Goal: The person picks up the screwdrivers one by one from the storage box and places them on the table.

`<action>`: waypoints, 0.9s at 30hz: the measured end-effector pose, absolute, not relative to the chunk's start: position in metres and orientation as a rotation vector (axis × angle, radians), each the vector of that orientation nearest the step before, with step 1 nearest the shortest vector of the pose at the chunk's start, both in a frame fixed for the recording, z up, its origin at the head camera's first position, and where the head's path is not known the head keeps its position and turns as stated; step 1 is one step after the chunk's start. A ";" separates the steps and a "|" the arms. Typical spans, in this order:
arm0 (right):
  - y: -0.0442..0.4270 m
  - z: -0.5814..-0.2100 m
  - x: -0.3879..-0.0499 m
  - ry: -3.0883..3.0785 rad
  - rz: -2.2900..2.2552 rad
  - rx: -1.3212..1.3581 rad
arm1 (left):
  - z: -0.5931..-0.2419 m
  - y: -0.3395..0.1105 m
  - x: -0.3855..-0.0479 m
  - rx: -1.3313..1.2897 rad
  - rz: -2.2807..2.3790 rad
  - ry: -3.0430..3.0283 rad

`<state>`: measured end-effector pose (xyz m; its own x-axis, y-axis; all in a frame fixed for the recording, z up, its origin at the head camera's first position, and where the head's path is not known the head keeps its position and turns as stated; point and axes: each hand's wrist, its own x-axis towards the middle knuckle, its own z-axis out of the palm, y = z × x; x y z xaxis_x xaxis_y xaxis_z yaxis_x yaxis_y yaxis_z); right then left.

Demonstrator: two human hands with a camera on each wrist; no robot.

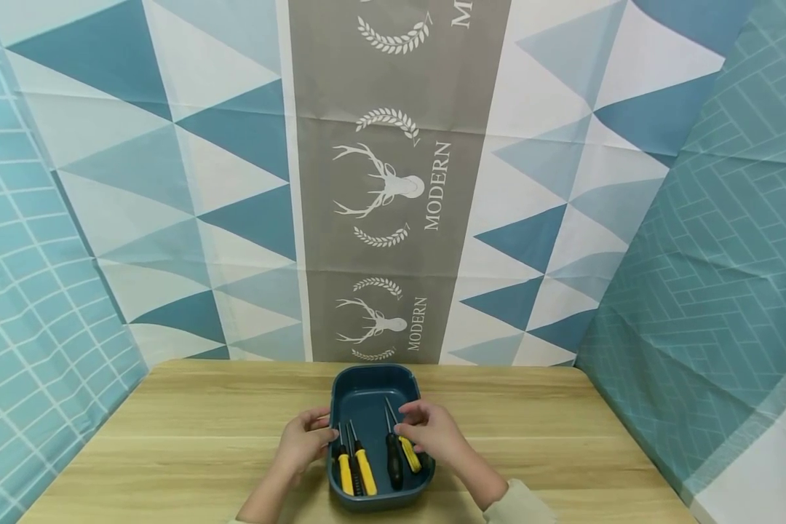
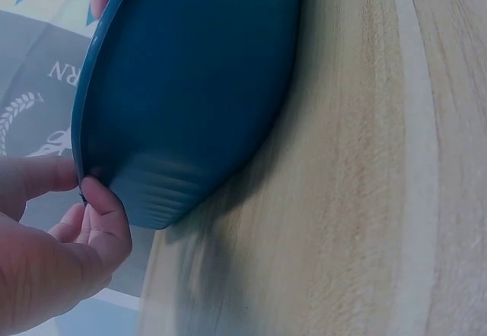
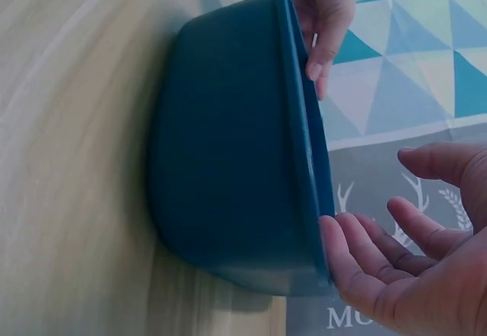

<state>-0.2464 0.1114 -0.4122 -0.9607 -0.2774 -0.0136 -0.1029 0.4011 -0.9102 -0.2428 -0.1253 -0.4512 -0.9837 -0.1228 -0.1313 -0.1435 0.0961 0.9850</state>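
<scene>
A dark blue rectangular basin (image 1: 368, 407) with rounded corners stands on the table between the two hands. Its left rim is pinched between the thumb and fingers of my left hand (image 1: 303, 442), as the left wrist view also shows. On the opposite side, my right hand (image 1: 437, 434) touches the rim with its fingertips, the thumb held apart. Inside the basin at left lie two yellow-handled screwdrivers (image 1: 365, 473) with a dark, thin tool between them. A black-handled screwdriver (image 1: 394, 462) and a yellow object (image 1: 409, 455), its kind unclear, lie at right.
The wood-grain table (image 1: 223, 437) extends to both sides of the basin. A patterned cloth backdrop (image 1: 393, 247) hangs behind the table's far edge, with teal cloth (image 1: 714, 291) at the right and light blue tile-patterned cloth (image 1: 33, 291) at the left.
</scene>
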 end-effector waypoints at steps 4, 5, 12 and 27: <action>0.103 -0.417 -0.247 2.480 -1.592 -0.341 | -0.452 -0.126 -0.243 -0.284 2.078 2.323; 0.101 -0.418 -0.248 2.472 -1.589 -0.333 | -0.452 -0.126 -0.243 -0.281 2.077 2.325; 0.089 -0.424 -0.246 2.420 -1.570 -0.295 | -0.452 -0.126 -0.242 -0.249 2.102 2.312; 0.070 -0.434 -0.247 2.287 -1.576 -0.129 | -0.454 -0.125 -0.241 -0.225 2.113 2.308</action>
